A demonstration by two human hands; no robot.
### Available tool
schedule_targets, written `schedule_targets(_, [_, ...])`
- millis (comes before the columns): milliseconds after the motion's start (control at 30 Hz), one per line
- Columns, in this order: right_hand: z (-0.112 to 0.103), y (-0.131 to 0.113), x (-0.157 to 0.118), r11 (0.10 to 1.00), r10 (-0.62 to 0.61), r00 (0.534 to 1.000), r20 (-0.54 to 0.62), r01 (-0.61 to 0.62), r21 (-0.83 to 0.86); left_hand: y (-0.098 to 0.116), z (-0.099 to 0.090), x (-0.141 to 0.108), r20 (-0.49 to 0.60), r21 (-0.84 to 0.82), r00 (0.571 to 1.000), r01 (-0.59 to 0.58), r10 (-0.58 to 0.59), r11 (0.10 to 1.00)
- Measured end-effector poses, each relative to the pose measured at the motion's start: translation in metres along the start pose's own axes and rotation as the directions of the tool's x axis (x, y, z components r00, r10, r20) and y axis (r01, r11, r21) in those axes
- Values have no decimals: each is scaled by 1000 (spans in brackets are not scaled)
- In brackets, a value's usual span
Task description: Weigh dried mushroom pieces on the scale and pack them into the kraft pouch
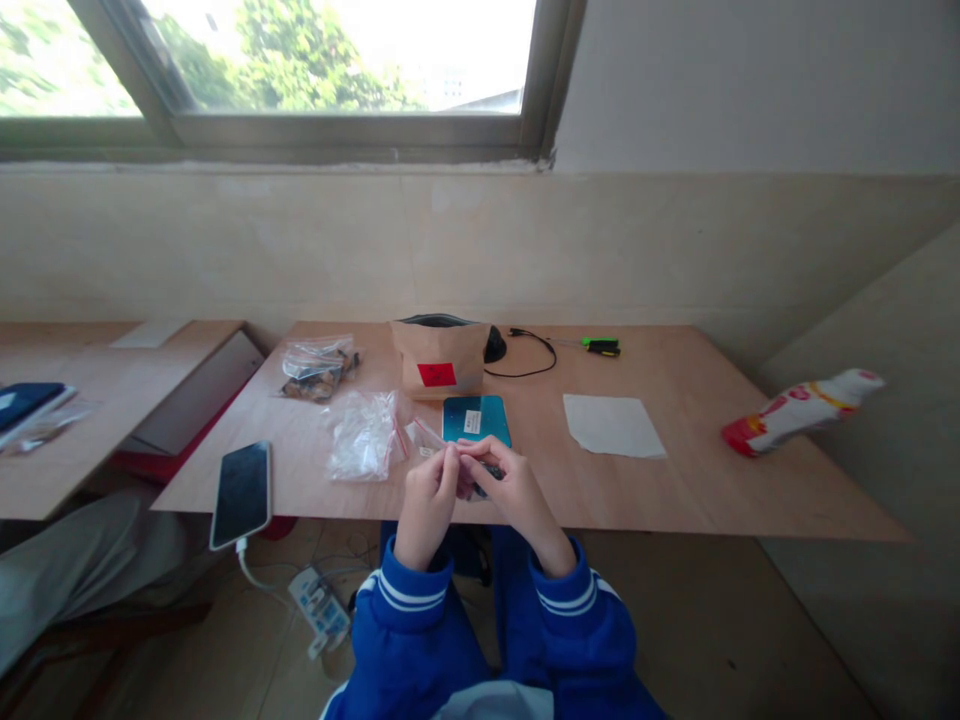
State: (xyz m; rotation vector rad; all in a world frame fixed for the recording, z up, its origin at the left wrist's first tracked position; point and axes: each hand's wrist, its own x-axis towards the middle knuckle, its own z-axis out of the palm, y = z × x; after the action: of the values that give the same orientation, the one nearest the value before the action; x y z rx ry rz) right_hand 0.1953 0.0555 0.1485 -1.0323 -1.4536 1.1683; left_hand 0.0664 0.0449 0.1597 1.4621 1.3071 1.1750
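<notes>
My left hand (431, 500) and my right hand (514, 490) meet at the table's front edge, fingers closed in pinches. Between them is a small clear bag (480, 493) with something dark in it, mostly hidden by the fingers. Just beyond my hands lies a teal box (491, 418) with a white label. A small clear bag with a red edge (424, 437) is left of the box, beside a pile of clear plastic bags (365, 437). Behind the box stands a brown paper pouch (442, 350) with a red label, its top open.
On the wooden table (705, 480) are a phone (242, 495) on a white cable, bagged parts (319, 370), a black cable (553, 358), screwdrivers (601, 347), white paper (613, 425) and a red-white bottle (799, 412). Another person's leg (90, 560) is at left.
</notes>
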Motion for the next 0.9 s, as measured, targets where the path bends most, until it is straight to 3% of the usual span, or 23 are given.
schedule_targets(233, [-4,-8,0,996,-16,998,-54,11,-89,0,0,0,29,39,999,-32,31,999])
schedule_targets(567, [-12,-10,1,975,-111,993,-42,100,-200,0,-3,5,19,146,997,-79,77,986])
schedule_targets(733, [-11,-18,0,913,-182,982,-50,149,-380,0,-1,5,37,211,993,-114,108,971])
schedule_targets(833, [-13,-13,0,890,-227,953,-202,119,-441,2,1,2,-3,231,996,-87,90,969])
schedule_targets(900, [-20,-8,2,905,-254,885,-390,76,-418,4,0,-1,-55,216,997,-38,50,976])
